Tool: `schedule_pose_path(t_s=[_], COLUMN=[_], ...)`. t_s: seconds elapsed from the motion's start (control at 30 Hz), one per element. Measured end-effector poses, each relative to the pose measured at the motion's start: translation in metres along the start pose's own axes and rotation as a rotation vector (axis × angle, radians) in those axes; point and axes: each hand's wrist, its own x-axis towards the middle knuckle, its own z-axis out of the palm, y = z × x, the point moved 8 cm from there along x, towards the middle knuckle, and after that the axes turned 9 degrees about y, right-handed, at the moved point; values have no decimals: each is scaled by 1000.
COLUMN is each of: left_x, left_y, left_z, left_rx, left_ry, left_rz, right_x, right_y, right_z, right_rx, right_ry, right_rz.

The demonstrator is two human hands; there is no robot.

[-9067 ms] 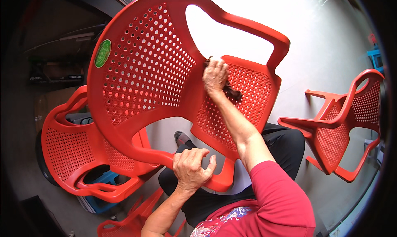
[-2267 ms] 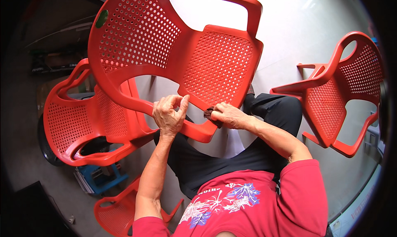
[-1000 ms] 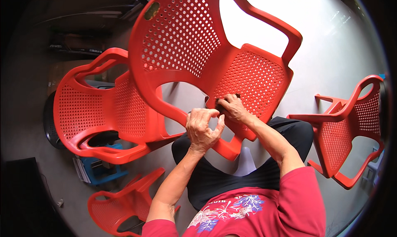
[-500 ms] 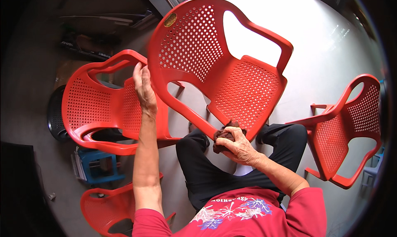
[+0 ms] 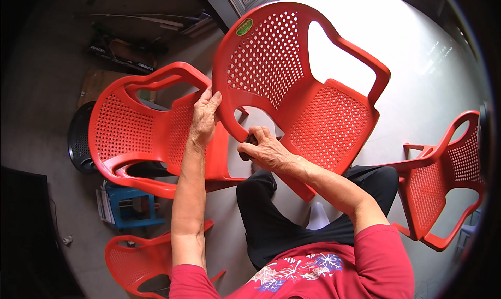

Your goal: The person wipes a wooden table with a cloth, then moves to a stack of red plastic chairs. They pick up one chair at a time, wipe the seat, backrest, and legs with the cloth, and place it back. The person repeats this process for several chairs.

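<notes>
Right now we are midway through wiping down the tilted red chair (image 5: 313,100), which leans over our lap: our left hand (image 5: 204,116) curls around the edge of its backrest to steady it, while our right hand (image 5: 266,150) is closed on a small dark rag (image 5: 251,140) pressed against the lower armrest. Next, we judge, the rag must travel along that rim while the left grip stays firm. Most of the rag is hidden under our fingers, and the chair's legs are out of view.
</notes>
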Motion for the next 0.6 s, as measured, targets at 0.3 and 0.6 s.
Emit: schedule_pose_path(t_s=[0.3, 0.6], left_x=[-18, -25], left_y=[-19, -21], left_z=[-8, 5], left_rx=[-275, 4], left_ry=[-51, 462], left_rz=[-148, 424], right_x=[109, 199], right_y=[-13, 66], right_z=[-42, -130], right_rx=[-78, -321], right_ry=[617, 1033], right_rz=[-192, 90])
